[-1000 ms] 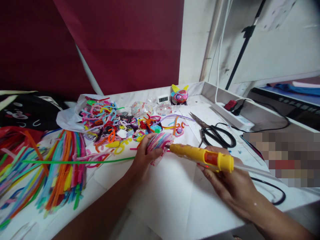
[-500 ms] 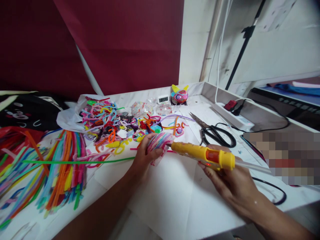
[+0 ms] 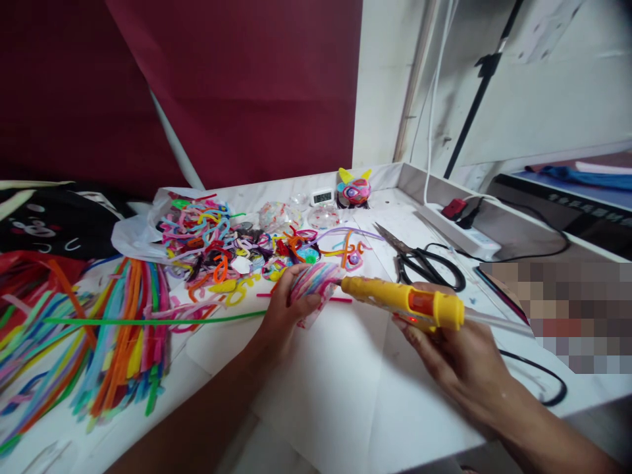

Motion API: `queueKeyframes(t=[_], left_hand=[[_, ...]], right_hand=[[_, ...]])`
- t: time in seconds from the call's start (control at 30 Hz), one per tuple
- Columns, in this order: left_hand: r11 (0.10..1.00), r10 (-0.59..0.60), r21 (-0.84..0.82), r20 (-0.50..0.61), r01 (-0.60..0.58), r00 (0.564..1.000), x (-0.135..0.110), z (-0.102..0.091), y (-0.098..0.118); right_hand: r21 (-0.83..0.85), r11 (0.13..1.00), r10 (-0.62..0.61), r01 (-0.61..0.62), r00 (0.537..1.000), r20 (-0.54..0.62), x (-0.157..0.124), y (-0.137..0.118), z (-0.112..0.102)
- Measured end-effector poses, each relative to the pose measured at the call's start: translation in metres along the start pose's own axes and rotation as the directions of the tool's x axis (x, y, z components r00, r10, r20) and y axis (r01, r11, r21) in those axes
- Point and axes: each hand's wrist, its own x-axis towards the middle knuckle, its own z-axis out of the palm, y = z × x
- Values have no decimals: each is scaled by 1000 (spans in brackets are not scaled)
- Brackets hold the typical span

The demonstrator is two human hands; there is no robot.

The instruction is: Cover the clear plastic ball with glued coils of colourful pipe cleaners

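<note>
My left hand point(image 3: 286, 306) is closed around a ball wrapped in pink, blue and white fuzzy pipe cleaners point(image 3: 316, 284). In my right hand point(image 3: 459, 362) is a yellow hot glue gun point(image 3: 390, 299), a clear glue stick point(image 3: 498, 322) poking out of its back end. The gun's nozzle meets the right side of the wrapped ball; whether it touches or stops just short, I cannot tell. A small red light glows on the gun. Behind my left wrist lies a long green pipe cleaner point(image 3: 197, 320), and a pink one point(image 3: 266, 295) rests on the table beyond.
Black-handled scissors point(image 3: 429, 266) lie beyond the glue gun. A white power strip point(image 3: 461, 230) with cords runs along the right edge. Bundled pipe cleaners point(image 3: 123, 342) cover the left side, with a heap of coloured pieces point(image 3: 197, 227) behind. A decorated ball point(image 3: 354, 191) and a digital timer point(image 3: 322, 197) stand at the back.
The glue gun's nozzle has shifted very slightly to the right along the wrapped ball. My left hand keeps its grip in about the same place.
</note>
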Motion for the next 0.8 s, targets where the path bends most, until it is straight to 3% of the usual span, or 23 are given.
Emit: queueKeyframes(t=[0.13, 0.27, 0.43, 0.6, 0.67, 0.8], left_hand=[[1000, 7, -6, -3, -7, 1000, 1, -2, -2], [1000, 14, 16, -4, -14, 1000, 2, -4, -3], [1000, 25, 17, -7, -25, 1000, 2, -5, 2], [998, 62, -17, -24, -63, 998, 4, -7, 5], [996, 82, -18, -43, -82, 996, 6, -9, 5], [994, 106, -1, -58, -106, 993, 10, -14, 2]], right_hand=[[57, 998, 11, -9, 999, -36, -1, 3, 2], [179, 958, 225, -224, 974, 11, 1, 4, 3], [436, 754, 480, -492, 865, 147, 14, 3, -1], [543, 432, 660, -719, 663, 353, 22, 8, -10], [529, 388, 648, -755, 631, 427, 19, 9, -15], [448, 394, 544, -803, 597, 590, 11, 3, -23]])
